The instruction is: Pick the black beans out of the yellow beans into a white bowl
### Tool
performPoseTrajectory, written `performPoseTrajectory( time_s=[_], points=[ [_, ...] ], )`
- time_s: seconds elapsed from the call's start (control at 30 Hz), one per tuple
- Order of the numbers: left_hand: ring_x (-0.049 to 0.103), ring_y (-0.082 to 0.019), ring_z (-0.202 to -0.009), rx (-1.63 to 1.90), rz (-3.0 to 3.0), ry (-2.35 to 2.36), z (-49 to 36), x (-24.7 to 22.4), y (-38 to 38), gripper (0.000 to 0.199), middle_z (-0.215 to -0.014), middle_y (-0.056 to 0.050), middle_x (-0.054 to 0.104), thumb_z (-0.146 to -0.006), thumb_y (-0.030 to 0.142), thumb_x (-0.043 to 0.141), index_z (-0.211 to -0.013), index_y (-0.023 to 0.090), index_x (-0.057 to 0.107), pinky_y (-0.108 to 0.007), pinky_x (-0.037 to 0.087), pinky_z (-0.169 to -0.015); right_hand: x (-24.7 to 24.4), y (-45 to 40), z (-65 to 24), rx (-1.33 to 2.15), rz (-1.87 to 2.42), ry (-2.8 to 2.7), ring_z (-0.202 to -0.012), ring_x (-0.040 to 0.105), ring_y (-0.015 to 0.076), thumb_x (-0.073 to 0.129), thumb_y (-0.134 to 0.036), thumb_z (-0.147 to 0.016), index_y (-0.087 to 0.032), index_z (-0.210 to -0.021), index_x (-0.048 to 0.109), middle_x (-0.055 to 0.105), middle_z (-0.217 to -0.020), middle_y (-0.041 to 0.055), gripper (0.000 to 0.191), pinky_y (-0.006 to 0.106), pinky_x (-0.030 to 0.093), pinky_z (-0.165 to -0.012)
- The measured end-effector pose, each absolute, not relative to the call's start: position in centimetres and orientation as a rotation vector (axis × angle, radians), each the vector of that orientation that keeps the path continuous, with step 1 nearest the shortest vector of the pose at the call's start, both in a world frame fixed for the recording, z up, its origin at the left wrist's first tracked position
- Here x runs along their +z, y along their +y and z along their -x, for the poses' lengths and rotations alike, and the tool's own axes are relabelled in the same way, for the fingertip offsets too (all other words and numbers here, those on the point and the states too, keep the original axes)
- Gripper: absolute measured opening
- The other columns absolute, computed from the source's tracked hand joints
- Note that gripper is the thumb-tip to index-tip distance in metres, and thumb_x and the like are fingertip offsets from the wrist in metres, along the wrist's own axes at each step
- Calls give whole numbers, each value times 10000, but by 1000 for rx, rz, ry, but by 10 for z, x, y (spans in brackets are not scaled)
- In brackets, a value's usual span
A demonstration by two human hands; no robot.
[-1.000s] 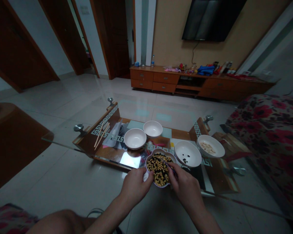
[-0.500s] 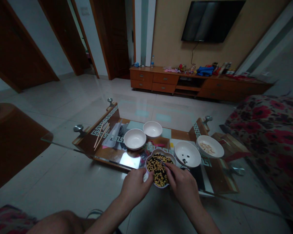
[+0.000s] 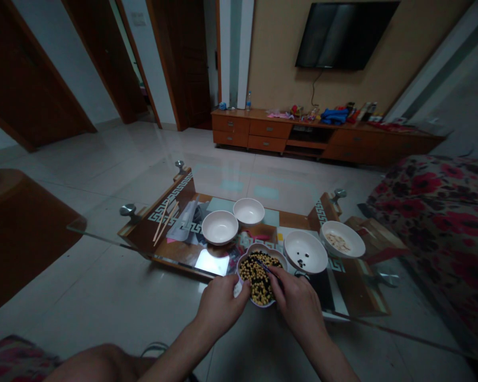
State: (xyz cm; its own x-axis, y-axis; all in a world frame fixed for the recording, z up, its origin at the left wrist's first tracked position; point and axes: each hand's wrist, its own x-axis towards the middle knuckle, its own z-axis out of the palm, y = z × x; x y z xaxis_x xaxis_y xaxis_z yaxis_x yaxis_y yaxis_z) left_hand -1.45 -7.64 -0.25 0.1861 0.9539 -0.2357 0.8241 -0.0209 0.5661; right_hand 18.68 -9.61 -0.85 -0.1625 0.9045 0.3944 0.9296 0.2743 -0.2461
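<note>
A scalloped, flower-shaped bowl (image 3: 282, 257) full of mixed yellow and black beans (image 3: 259, 276) stands at the near edge of the glass table. My left hand (image 3: 222, 300) is closed on its left rim, thumb over the edge. In my right hand (image 3: 297, 294) is a slim dark tool, apparently tweezers (image 3: 264, 267), its tip down among the beans. Just right of it, a white bowl (image 3: 314, 254) has a few black beans at the bottom. Farther right, another white bowl (image 3: 352, 240) contains pale flat pieces. What the tweezers' tips touch is too small to tell.
Two white bowls (image 3: 220, 228) with nothing in them stand behind the beans. Wooden chopsticks (image 3: 166, 223) lie at the left. Under the glass (image 3: 103, 233), a wooden shelf holds papers and odds and ends. A flowered cover (image 3: 442, 212) is at the right, a TV cabinet (image 3: 266, 130) beyond.
Hardly anything differs. The tweezers have shifted very slightly in the beans with my right hand; my left hand stays on the bowl's rim.
</note>
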Motion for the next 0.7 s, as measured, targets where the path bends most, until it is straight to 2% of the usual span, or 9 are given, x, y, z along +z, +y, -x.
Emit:
performPoseTrajectory(
  time_s=[0.7],
  points=[
    [627,-196,-681,320,-1873,1667,15,-7,-77,447,-725,-68,719,-988,492,495,-762,178,720,-301,220,-594,-9,-97,-187,-90,1666,-2071,-735,744,167,413,-285,-1057,-203,-1108,741,806,-1001,56,342,284,455,-695]
  ],
)
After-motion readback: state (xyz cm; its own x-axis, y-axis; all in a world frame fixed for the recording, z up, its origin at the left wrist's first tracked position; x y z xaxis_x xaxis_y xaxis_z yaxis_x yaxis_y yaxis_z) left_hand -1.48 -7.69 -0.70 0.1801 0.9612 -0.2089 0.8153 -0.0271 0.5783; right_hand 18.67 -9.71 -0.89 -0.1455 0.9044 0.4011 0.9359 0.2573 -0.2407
